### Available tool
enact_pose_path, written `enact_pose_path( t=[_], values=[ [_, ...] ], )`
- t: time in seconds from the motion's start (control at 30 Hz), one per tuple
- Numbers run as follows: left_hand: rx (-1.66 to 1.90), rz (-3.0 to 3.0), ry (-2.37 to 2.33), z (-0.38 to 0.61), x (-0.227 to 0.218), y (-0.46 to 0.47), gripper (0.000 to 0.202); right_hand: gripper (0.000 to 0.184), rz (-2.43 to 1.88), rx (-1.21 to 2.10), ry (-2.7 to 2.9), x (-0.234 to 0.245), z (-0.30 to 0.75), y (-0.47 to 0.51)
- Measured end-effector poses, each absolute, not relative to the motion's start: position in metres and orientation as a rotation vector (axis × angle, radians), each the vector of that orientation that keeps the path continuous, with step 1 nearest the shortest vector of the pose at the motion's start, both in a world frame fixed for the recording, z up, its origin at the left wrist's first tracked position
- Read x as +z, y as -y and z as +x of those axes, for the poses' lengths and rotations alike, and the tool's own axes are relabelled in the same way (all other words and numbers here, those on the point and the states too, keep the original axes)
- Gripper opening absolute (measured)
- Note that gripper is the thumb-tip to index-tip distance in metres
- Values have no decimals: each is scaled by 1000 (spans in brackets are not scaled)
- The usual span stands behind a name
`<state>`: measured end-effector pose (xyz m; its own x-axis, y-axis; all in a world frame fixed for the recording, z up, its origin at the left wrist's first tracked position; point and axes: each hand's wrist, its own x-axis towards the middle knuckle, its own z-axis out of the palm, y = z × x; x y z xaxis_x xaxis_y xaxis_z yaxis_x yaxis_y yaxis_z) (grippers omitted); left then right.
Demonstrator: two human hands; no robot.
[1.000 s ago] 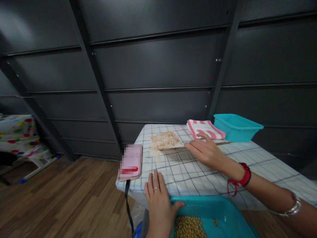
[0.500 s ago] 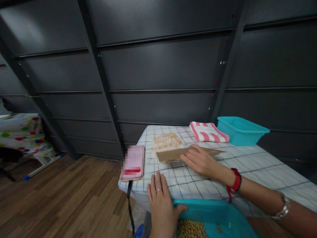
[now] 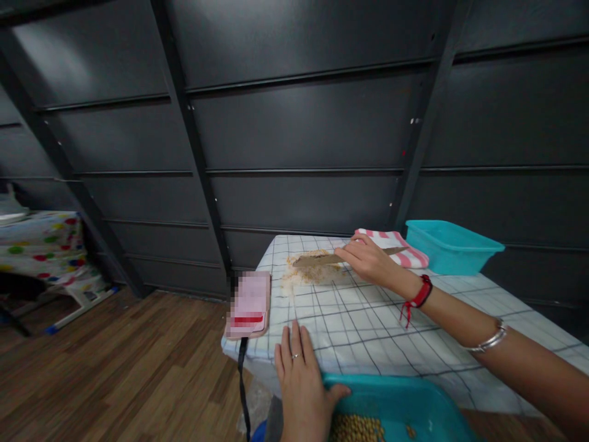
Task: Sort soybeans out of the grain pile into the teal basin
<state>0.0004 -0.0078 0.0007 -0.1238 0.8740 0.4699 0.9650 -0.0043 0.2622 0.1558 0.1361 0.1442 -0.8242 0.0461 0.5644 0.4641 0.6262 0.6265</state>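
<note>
My right hand (image 3: 365, 258) grips the top edge of a brown cardboard piece (image 3: 315, 261), which is tilted over a patch of loose white and yellow grains (image 3: 310, 276) on the checked tablecloth (image 3: 368, 337). My left hand (image 3: 301, 383) lies with its fingers stretched out at the table's front edge, its thumb over the rim of a teal plastic basin (image 3: 391, 387). Inside that basin are round yellow-brown beans (image 3: 356, 428); its lower part is cut off by the frame.
A second teal basin (image 3: 453, 255) stands at the back right, beside a folded pink-and-white striped towel (image 3: 409, 255). At the table's left edge lies a pink phone-like item (image 3: 251, 304) with a black strap (image 3: 242, 374). Dark wall panels (image 3: 304, 135) rise behind.
My right hand has moved away from me with the cardboard, from the near side of the grains to over them. The grains look more spread out. My left hand stays in place.
</note>
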Motion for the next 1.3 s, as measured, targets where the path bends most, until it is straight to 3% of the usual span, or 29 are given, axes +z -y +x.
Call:
enact_pose_path(
  t=[0.63, 1.3],
  values=[
    [-693, -2041, 2254, -3, 9, 8, 99, 25, -313, -1189, 2537, 175, 75, -195],
    [-750, -2130, 2249, -13, -1, 4, 104, 31, -213, -932, 2704, 175, 92, -221]
  ],
)
